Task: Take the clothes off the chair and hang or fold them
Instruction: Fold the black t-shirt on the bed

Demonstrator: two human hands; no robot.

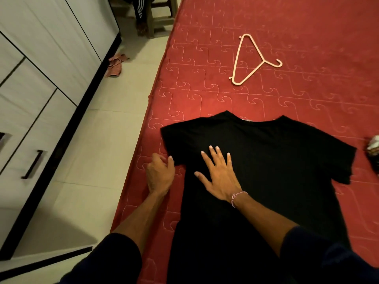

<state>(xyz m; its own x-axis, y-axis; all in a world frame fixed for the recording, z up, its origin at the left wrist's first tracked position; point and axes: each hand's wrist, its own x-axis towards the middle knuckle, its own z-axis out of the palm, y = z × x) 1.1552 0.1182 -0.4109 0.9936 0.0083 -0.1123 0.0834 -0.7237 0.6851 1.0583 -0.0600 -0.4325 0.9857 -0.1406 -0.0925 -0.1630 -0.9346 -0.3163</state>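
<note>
A black T-shirt (276, 156) lies spread flat on the red quilted mattress (205, 64), collar pointing away from me. My right hand (220, 175) rests flat on the shirt's left chest area, fingers spread, holding nothing. My left hand (160, 173) is at the edge of the shirt's left sleeve, fingers curled and pinching the sleeve hem. A pale pink plastic hanger (253, 60) lies bare on the mattress beyond the shirt. At the top, dark trousers with white stripes (140, 9) hang over a wooden chair (162, 17).
A white wardrobe with black trim and handles (41, 83) stands to the left across a strip of tiled floor (98, 140). A reddish cloth (115, 65) lies on the floor by the wardrobe. A small crumpled item (373, 148) sits at the mattress's right edge.
</note>
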